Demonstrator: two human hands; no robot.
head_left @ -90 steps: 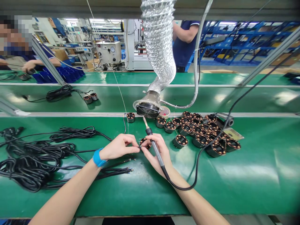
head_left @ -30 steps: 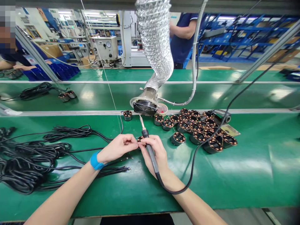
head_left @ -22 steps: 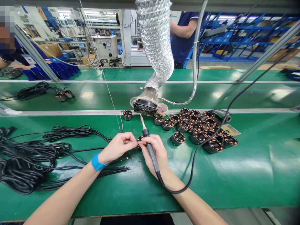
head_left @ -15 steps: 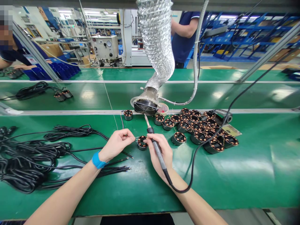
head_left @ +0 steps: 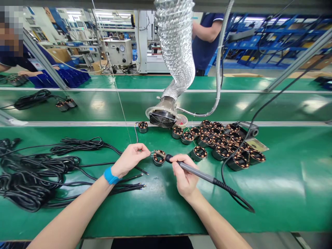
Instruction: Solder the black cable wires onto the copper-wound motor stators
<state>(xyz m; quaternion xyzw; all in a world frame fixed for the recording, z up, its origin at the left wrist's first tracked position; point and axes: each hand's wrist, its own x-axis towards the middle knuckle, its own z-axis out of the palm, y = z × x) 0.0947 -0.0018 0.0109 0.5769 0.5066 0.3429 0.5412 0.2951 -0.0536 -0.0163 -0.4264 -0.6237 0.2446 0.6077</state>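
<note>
A copper-wound stator rests on the green table in front of me. On its left, my left hand pinches a thin wire at the stator's edge; a blue band circles that wrist. My right hand is closed around the grey handle of a soldering iron. The iron lies nearly level, its tip over the stator's upper left part, near the wire. Whether the tip touches is too small to tell.
Black cables cover the left side, stripped ends toward the middle. Several stators stand at the right. A lone stator sits behind. A fan hood hangs above on a foil duct. People stand beyond the bench.
My right hand has moved right and turned the iron from steeply upright to nearly level, bringing its tip down over the stator. My left hand has barely moved and keeps its pinch.
</note>
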